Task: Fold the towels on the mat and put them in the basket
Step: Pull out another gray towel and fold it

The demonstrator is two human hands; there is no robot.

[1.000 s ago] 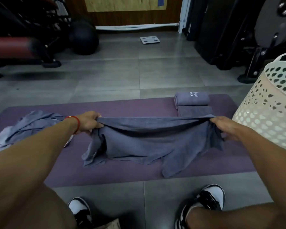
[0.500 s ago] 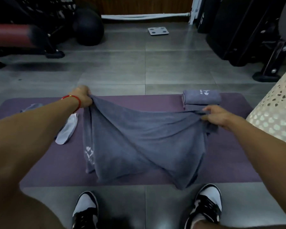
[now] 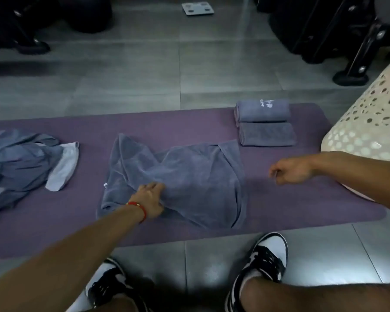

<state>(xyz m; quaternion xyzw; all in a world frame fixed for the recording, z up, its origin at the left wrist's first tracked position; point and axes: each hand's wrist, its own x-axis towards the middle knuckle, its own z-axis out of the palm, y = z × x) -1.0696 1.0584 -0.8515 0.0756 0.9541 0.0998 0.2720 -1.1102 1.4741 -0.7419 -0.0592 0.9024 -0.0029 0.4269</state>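
A grey-blue towel lies rumpled on the middle of the purple mat. My left hand rests on the towel's near left part with fingers spread flat. My right hand hovers over bare mat to the right of the towel, fingers loosely curled and holding nothing. Two folded towels lie side by side at the mat's far right. A heap of unfolded towels sits at the mat's left end. The cream perforated basket stands at the right edge.
Dark gym equipment stands behind the mat on the grey tiled floor, with a white bathroom scale farther back. My two black-and-white shoes are planted just in front of the mat's near edge.
The towel that both hands held up by its top edge has been laid down on the mat. My right hand let go and drew right; my left hand now lies on it.
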